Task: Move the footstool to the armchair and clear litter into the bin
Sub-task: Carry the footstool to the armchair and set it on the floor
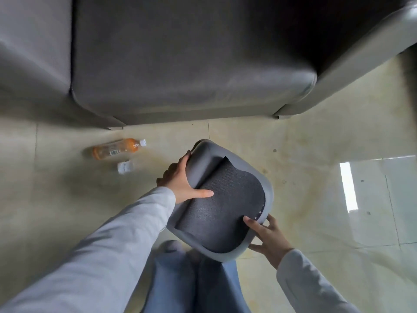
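The grey footstool [225, 199], with a darker textured top, is tilted in front of me, just short of the dark grey armchair [191, 64]. My left hand [182, 179] grips its far left edge, thumb lying on the top. My right hand [268, 236] holds its near right corner from below. On the floor to the left lie a plastic bottle [117, 149] with orange drink and a white cap, and a crumpled white scrap [124, 167] beside it. No bin is in view.
The floor is glossy beige tile [316, 177] with a bright window reflection at the right. The armchair's front foot [278, 116] stands at the right. My legs in blue jeans [191, 279] are directly below the stool.
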